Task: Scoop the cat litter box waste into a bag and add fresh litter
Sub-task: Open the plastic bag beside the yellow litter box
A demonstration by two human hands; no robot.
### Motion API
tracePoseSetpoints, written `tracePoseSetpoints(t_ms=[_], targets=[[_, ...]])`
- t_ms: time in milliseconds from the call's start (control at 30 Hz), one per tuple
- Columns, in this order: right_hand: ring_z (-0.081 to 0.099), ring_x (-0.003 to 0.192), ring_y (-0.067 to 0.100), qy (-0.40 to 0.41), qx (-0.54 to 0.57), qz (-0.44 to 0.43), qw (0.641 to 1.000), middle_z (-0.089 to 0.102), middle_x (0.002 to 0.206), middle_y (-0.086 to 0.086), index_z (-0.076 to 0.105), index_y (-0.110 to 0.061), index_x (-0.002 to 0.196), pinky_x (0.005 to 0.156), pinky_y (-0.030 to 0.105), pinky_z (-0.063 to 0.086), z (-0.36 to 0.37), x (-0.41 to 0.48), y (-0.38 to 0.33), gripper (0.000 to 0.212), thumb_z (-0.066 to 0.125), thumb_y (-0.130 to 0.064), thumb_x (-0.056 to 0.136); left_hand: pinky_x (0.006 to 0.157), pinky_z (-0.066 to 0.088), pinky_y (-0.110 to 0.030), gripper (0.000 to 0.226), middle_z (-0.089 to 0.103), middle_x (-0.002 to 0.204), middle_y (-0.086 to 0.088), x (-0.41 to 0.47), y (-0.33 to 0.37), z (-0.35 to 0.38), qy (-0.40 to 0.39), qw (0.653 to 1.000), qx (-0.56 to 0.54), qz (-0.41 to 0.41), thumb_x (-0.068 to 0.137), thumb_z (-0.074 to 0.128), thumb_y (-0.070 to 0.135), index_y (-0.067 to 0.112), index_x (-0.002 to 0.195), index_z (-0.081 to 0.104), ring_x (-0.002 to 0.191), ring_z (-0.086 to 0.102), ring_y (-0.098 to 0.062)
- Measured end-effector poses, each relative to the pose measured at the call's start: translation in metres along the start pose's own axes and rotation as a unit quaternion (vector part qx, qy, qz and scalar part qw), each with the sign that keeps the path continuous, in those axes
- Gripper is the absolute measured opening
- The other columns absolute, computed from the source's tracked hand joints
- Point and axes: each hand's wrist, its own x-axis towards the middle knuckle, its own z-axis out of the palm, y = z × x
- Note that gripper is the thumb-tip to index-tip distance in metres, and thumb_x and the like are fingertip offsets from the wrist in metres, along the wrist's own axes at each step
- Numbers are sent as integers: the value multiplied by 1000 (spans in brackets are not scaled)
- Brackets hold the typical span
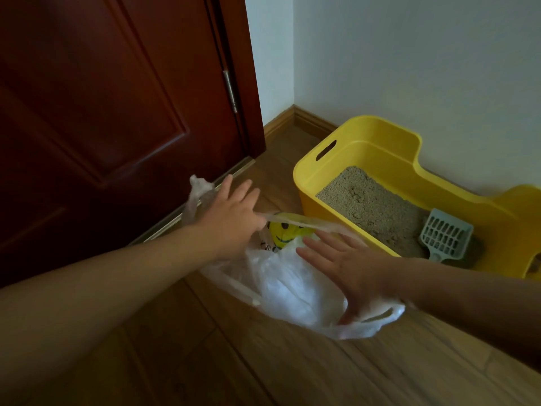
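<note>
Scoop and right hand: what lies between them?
In the head view, the near wall of the yellow litter box and a strip of litter separate the right hand, resting on the plastic bag, from the scoop inside the box.

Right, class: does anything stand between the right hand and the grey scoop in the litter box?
Only the near wall of the litter box: the scoop lies inside behind it, so the right hand, lying flat on the plastic bag, would likely have to reach over the rim. Nothing else visible blocks the way.
</note>
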Motion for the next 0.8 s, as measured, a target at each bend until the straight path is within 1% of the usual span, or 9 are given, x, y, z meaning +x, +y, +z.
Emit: tracePoseSetpoints(t_ms=[67,100,200,400,500,567,633,733,800], targets=[[-27,145,21,-9,3,-1,1000,-26,161,1,-28,-29,149,116,44,-13,1,-3,0,134,69,-72,67,122,5,-50,29,63,121,-1,5,-7,7,-17,996,-87,-29,85,61,12,35,102,59,129,48,-23],[-27,146,22,-9,6,0,1000,-26,161,2,-28,-29,148,116,44,-13,1,-4,0,134,70,-72,67,121,18,-45,32,66,106,4,6,-8,10,-11,990,-134,-34,85,58,8,35,103,58,113,57,-18],[-27,146,21,-5,41,10,999,-25,161,0,-28,-31,148,119,45,-10,3,-6,0,136,71,-72,65,86,49,-35,34,63,106,9,3,-7,17,13,972,-230,-51,88,55,6,34,108,59,95,57,-14],[-15,149,12,68,110,3,992,-14,164,-5,-12,-24,155,118,30,-4,-2,8,-8,120,71,-62,76,75,49,-28,23,58,94,11,-10,1,8,86,912,-400,-26,92,54,6,20,98,70,85,59,-8],[9,149,23,66,109,15,992,19,161,4,7,-18,155,121,37,15,0,21,-7,102,69,-52,82,71,50,-22,28,61,93,10,-13,7,8,90,885,-456,-24,89,53,1,23,95,70,83,61,-6],[35,133,27,81,100,22,991,50,137,7,36,-16,143,111,41,33,2,27,-5,73,68,-45,84,71,51,-22,34,61,96,9,-15,7,9,88,882,-461,-42,89,50,-1,28,89,68,86,61,-4],[48,115,24,110,97,11,989,61,112,4,59,-16,116,99,39,42,3,31,-3,36,65,-37,87,68,45,-23,36,59,95,8,-16,6,11,89,888,-447,-63,92,48,0,29,83,67,85,58,-4],[54,93,23,191,104,-47,975,61,85,1,64,-17,83,82,33,46,2,29,-2,10,64,-26,86,75,44,-29,11,60,98,6,-19,7,11,109,896,-422,-81,93,57,26,29,92,68,85,58,-9],[54,85,21,253,121,-81,956,59,80,-3,64,-18,75,76,28,44,0,24,-4,8,67,-19,83,83,51,-33,32,67,106,10,-22,9,7,116,898,-416,-85,84,64,49,35,112,66,96,63,-8]])
